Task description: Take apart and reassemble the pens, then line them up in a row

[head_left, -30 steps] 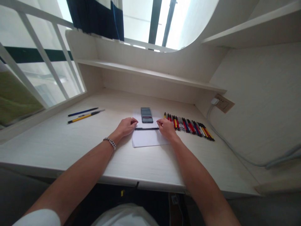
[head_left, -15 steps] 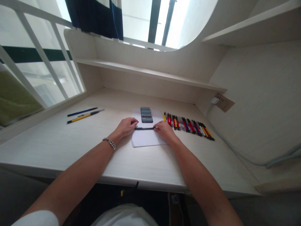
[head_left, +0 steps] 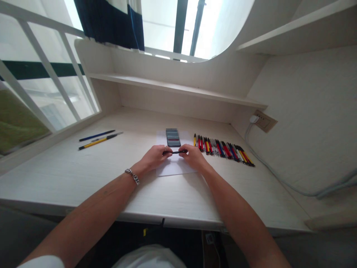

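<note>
A: Black pen (head_left: 175, 152) held level between both hands, left hand (head_left: 155, 158) pinching one end, right hand (head_left: 192, 158) the other, just above the white paper (head_left: 173, 169) on the surface (head_left: 83, 171).

B: Progress?

A: Judging by layout: two pens (head_left: 96, 139) lie apart on the left, a long row of coloured pens (head_left: 223, 149) sits right of the paper. So most look unhandled, one in hand.

B: Containers?

A: None visible. Only a phone (head_left: 173, 137) lies at the paper's far edge.
</note>
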Demonstrator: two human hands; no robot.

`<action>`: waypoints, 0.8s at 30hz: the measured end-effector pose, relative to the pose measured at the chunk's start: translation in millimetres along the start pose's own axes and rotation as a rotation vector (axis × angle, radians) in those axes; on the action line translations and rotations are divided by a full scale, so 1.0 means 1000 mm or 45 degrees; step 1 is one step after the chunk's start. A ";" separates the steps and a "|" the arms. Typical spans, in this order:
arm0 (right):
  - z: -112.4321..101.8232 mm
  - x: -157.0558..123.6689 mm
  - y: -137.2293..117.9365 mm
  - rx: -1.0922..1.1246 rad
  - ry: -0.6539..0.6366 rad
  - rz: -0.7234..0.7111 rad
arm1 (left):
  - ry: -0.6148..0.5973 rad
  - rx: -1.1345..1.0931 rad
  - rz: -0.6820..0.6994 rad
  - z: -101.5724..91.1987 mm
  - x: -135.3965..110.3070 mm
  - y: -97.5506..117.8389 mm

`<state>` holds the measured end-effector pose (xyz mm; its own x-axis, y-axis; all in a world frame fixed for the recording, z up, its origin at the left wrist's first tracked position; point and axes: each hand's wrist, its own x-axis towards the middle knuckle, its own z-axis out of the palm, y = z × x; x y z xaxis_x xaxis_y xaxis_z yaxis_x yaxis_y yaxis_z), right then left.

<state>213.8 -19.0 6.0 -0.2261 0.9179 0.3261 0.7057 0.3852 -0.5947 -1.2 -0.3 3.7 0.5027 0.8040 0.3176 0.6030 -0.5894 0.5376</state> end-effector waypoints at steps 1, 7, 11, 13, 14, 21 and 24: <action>-0.001 0.000 0.000 0.065 -0.016 0.016 | 0.031 -0.001 0.008 0.000 0.000 0.000; -0.008 0.000 -0.004 0.175 -0.189 0.093 | 0.150 -0.050 0.047 0.000 -0.001 0.001; -0.007 0.000 -0.003 0.295 -0.185 0.104 | 0.116 -0.027 0.041 0.001 -0.001 0.003; -0.004 0.001 -0.001 0.394 -0.156 0.098 | 0.091 -0.009 0.035 0.001 -0.002 0.004; -0.003 0.001 0.001 0.441 -0.135 0.091 | 0.076 0.000 0.031 0.001 -0.002 0.004; 0.001 0.002 0.005 0.503 -0.022 0.082 | 0.028 -0.039 -0.012 0.003 -0.001 0.003; 0.000 0.002 0.005 0.442 -0.091 0.197 | 0.049 -0.066 -0.010 0.002 -0.002 0.003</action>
<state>216.9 -14.9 4.0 -0.1895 0.9674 0.1683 0.4689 0.2397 -0.8501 0.9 -3.8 3.7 0.4730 0.8117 0.3427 0.5736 -0.5789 0.5795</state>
